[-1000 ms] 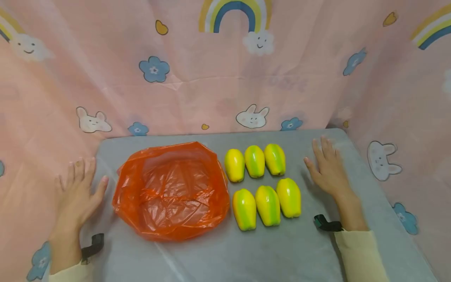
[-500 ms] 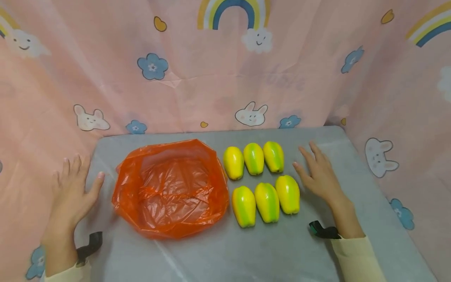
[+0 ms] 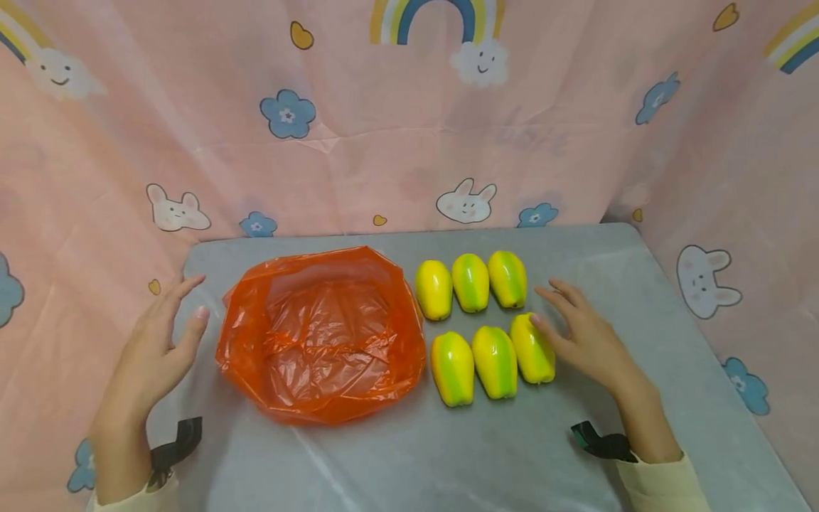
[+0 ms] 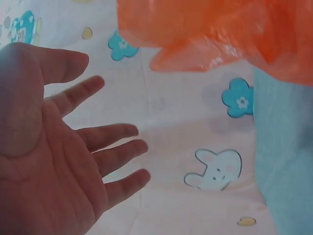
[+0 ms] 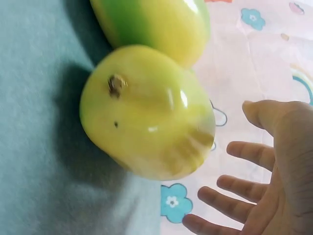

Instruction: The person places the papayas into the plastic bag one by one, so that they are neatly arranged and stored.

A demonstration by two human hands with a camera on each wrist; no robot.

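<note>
An orange-red plastic bag lies spread on the table with its mouth wide, facing up. To its right are two rows of three glossy yellow fruits with green stripes, papaya-like in shape. My right hand hovers beside the rightmost front-row fruit, its thumb tip overlapping that fruit in the head view. In the right wrist view a gap shows between the fingers and this fruit. My left hand is held up left of the bag, fingers extended and nothing in it. The left wrist view shows the bag's edge apart from the fingers.
The grey table ends at a pink printed curtain behind and at the sides. A back-row fruit sits close behind the front row. Black wrist mounts stick out inward from both wrists.
My right hand has moved left toward the rightmost front fruit, its fingers bending slightly. The left hand has turned and shifted right toward the bag. Bag and fruits stay in place.
</note>
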